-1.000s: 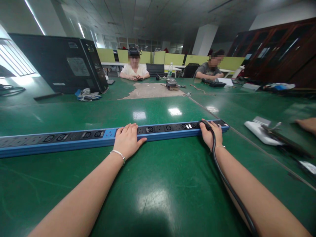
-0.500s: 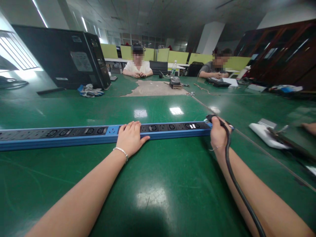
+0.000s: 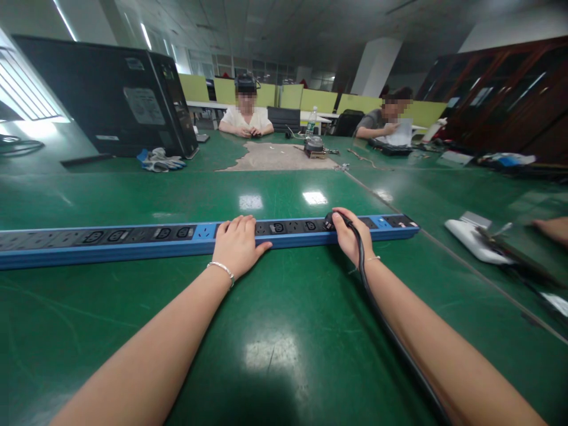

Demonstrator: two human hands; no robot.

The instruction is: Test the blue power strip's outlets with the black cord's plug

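A long blue power strip (image 3: 293,238) with a row of black sockets lies across the green table. My left hand (image 3: 237,242) rests over its middle, fingers on the top face and thumb along the near side, holding it. In my right hand (image 3: 352,236) is a black plug (image 3: 329,221), gripped by thumb and fingers right at the sockets on the strip's right part. Whether its pins are inside a socket cannot be seen. A thick black cable (image 3: 384,322) runs from the plug down along my right forearm.
A black computer case (image 3: 102,97) stands at the back left, with gloves (image 3: 160,160) beside it. Two people sit across the table (image 3: 266,189). A white device (image 3: 474,239) lies at the right, near another person's hand (image 3: 550,229). Further back stands a bottle (image 3: 312,122).
My right hand has moved left with the plug, from the strip's right end to the sockets nearer my left hand. The person at the back right has raised some paper.
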